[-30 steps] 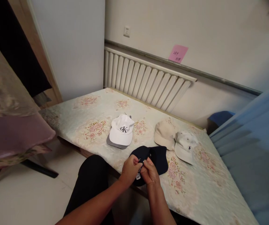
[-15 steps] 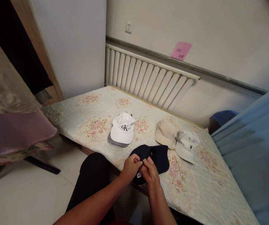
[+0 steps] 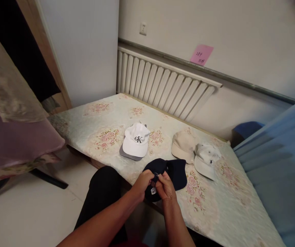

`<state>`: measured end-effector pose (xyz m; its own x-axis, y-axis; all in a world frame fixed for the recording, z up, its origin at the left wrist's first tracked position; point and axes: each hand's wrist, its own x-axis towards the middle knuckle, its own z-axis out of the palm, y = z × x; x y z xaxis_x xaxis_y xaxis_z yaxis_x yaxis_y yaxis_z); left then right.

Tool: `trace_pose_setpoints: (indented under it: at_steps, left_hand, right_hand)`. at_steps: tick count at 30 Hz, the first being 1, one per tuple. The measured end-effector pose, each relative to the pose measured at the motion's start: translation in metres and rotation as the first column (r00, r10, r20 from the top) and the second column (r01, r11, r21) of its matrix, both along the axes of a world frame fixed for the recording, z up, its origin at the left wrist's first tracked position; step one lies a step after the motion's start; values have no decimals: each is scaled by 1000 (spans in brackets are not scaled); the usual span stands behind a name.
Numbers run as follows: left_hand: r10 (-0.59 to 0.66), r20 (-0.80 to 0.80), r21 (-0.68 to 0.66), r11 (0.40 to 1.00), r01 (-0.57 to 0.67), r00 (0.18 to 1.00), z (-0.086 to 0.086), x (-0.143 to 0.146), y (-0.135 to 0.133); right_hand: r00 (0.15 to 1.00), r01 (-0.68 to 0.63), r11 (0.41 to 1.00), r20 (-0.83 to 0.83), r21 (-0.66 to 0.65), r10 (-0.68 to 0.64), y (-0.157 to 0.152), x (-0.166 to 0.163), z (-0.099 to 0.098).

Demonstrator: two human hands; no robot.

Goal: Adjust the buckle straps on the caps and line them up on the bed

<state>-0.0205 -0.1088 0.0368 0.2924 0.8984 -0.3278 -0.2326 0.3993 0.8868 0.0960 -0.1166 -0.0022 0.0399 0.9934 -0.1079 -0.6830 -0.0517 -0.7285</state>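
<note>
A dark navy cap [image 3: 177,173] lies at the table's near edge with its brim pointing right. Closed on the strap side of the cap, my left hand [image 3: 144,182] pinches the dark strap. My right hand [image 3: 166,188] grips the same strap from the other side, thumb and fingers together. Between my fingertips shows a small shiny metal buckle [image 3: 157,175]. A white label [image 3: 153,190] is visible inside the cap below my hands. My fingers hide part of the strap.
On the flowered tablecloth [image 3: 98,120], a white cap [image 3: 136,145] rests over a grey one [image 3: 130,157]. A beige cap [image 3: 183,145] and an off-white cap [image 3: 206,159] sit to the right. Behind are a radiator [image 3: 163,82] and a blue curtain [image 3: 271,164].
My hands have drawn slightly apart at the strap, and more of the metal buckle shows between them. The whole view has shifted a little; the other caps stay where they were.
</note>
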Motion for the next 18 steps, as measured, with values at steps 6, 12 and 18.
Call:
trace_pose_setpoints:
  at_steps: [6, 12, 18]
  left_hand:
    - [8, -5, -25, 1000, -8, 1000, 0, 0, -1]
    - [-12, -31, -51, 999, 11, 999, 0, -2, 0]
    - [-29, -60, -39, 999, 26, 998, -2, -2, 2]
  right_hand:
    - [999, -2, 1000, 44, 5, 1, 0, 2, -5]
    - [999, -7, 999, 47, -31, 9, -1, 3, -9]
    - [996, -37, 999, 78, -31, 39, -2, 3, -8]
